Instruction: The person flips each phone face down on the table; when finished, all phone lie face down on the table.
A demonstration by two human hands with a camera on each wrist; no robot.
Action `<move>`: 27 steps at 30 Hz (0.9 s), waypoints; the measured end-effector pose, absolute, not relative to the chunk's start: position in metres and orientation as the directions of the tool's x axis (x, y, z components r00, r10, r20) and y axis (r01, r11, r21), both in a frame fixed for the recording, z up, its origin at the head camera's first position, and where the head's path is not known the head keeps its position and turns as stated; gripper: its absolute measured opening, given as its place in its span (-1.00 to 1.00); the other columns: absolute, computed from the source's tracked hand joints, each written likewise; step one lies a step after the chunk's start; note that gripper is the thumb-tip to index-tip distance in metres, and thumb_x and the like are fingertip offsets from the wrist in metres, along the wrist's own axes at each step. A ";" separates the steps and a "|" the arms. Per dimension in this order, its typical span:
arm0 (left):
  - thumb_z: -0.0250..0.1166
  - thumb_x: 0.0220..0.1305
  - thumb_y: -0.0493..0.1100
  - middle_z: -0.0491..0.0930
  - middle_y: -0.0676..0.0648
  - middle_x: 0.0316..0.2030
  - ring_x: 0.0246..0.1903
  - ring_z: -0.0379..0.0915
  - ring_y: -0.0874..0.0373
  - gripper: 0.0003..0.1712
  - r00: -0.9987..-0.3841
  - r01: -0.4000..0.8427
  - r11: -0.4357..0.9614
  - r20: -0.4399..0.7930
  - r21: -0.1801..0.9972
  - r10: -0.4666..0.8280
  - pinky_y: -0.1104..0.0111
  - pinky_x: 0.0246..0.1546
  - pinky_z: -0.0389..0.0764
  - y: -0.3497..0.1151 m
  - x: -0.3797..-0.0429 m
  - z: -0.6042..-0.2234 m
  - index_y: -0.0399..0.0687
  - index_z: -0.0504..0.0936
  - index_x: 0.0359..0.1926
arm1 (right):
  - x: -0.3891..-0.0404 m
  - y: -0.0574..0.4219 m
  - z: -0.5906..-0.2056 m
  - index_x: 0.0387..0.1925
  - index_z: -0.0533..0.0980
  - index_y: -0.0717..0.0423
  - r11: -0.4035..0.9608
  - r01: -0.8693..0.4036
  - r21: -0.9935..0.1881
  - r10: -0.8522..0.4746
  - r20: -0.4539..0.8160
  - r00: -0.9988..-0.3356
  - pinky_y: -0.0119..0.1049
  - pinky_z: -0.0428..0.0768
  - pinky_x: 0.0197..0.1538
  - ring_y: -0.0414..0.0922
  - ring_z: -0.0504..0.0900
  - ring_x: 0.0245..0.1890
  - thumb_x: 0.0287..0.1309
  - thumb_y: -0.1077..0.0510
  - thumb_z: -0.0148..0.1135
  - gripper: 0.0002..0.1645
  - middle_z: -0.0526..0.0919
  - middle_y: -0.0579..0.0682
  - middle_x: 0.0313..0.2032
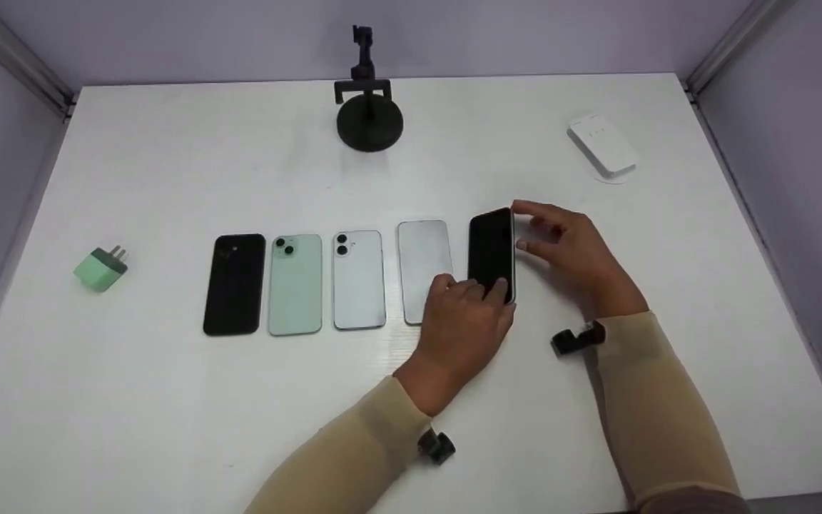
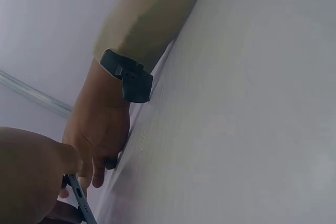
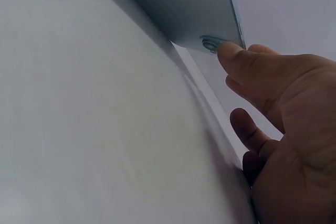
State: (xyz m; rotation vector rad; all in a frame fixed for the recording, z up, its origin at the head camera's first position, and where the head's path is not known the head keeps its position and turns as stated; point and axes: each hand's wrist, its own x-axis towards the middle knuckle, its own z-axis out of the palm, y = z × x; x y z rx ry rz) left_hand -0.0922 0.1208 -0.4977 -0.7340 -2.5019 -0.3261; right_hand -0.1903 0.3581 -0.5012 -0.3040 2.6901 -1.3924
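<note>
A smartphone [image 1: 491,250] with a black screen facing up is tilted, its right long edge raised off the table. My left hand [image 1: 462,325] grips its near end, fingers over the screen. In the left wrist view that hand [image 2: 31,177] holds the phone's end [image 2: 80,200], where a port slot shows. My right hand [image 1: 571,246] is at the raised right edge, index finger by the far corner. The right wrist view shows the right hand [image 3: 283,93] pinching the edge, thumb beside the camera lenses [image 3: 211,43] on the pale back [image 3: 184,3].
Left of the held phone lie a pale blank phone [image 1: 424,250], a white phone [image 1: 359,285], a mint green phone [image 1: 295,293] and a black phone [image 1: 234,293]. A green plug charger [image 1: 100,269] lies far left, a black stand [image 1: 369,123] at the back, a white rectangular device [image 1: 604,146] back right.
</note>
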 end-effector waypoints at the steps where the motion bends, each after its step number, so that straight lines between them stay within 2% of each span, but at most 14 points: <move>1: 0.38 0.51 0.12 0.88 0.03 -0.30 -0.26 0.83 0.17 -0.68 -0.734 0.559 0.821 0.530 0.116 0.425 0.21 -0.11 0.59 0.120 -0.092 -0.498 0.12 0.90 0.06 | -0.190 0.359 -0.501 0.49 0.57 -0.24 0.552 -0.128 -0.824 -0.212 0.010 -0.977 -0.29 0.44 0.31 -0.09 0.58 0.23 0.39 0.19 0.50 -0.29 0.70 -0.08 0.36; 5: 0.37 0.53 0.09 0.90 0.05 -0.21 -0.21 0.85 0.21 -0.66 -0.778 0.545 0.801 0.505 0.247 0.374 0.21 -0.12 0.60 0.115 -0.091 -0.498 0.08 0.88 0.11 | -0.188 0.360 -0.503 0.53 0.53 -0.16 0.504 -0.119 -0.856 -0.198 0.020 -0.980 -0.29 0.40 0.36 -0.09 0.57 0.27 0.41 0.18 0.49 -0.29 0.69 -0.06 0.37; 11: 0.41 0.51 0.08 0.89 0.03 -0.12 -0.11 0.85 0.24 -0.63 -0.841 0.495 0.746 0.460 0.445 0.284 0.19 -0.08 0.61 0.108 -0.088 -0.503 0.03 0.86 0.16 | -0.186 0.362 -0.508 0.50 0.56 -0.20 0.515 -0.096 -0.852 -0.180 0.003 -0.984 -0.34 0.42 0.37 -0.10 0.56 0.28 0.43 0.14 0.47 -0.33 0.70 -0.10 0.36; 17: 0.45 0.48 -0.01 0.88 0.00 -0.07 -0.08 0.85 0.23 -0.63 -0.872 0.464 0.667 0.432 0.583 0.229 0.16 -0.06 0.62 0.099 -0.087 -0.504 -0.06 0.84 0.18 | -0.185 0.363 -0.508 0.49 0.57 -0.20 0.511 -0.101 -0.853 -0.187 0.004 -0.982 -0.35 0.42 0.37 -0.10 0.54 0.29 0.44 0.11 0.46 -0.35 0.69 -0.09 0.37; 21: 0.43 0.51 -0.06 0.87 -0.04 -0.06 -0.09 0.86 0.23 -0.61 -0.886 0.442 0.643 0.417 0.626 0.202 0.13 -0.01 0.65 0.097 -0.087 -0.503 -0.12 0.81 0.22 | -0.184 0.361 -0.506 0.50 0.56 -0.20 0.519 -0.103 -0.848 -0.195 -0.001 -0.981 -0.28 0.42 0.39 -0.08 0.53 0.30 0.45 0.10 0.46 -0.36 0.68 -0.10 0.38; 27: 0.40 0.49 -0.15 0.88 -0.10 -0.15 -0.20 0.87 0.22 -0.65 -0.894 0.407 0.671 0.421 0.620 0.153 0.14 -0.01 0.68 0.097 -0.089 -0.501 -0.22 0.82 0.17 | -0.184 0.355 -0.503 0.51 0.55 -0.19 0.534 -0.082 -0.842 -0.184 -0.021 -0.983 -0.01 0.42 0.49 -0.03 0.52 0.36 0.44 0.11 0.47 -0.33 0.67 -0.10 0.41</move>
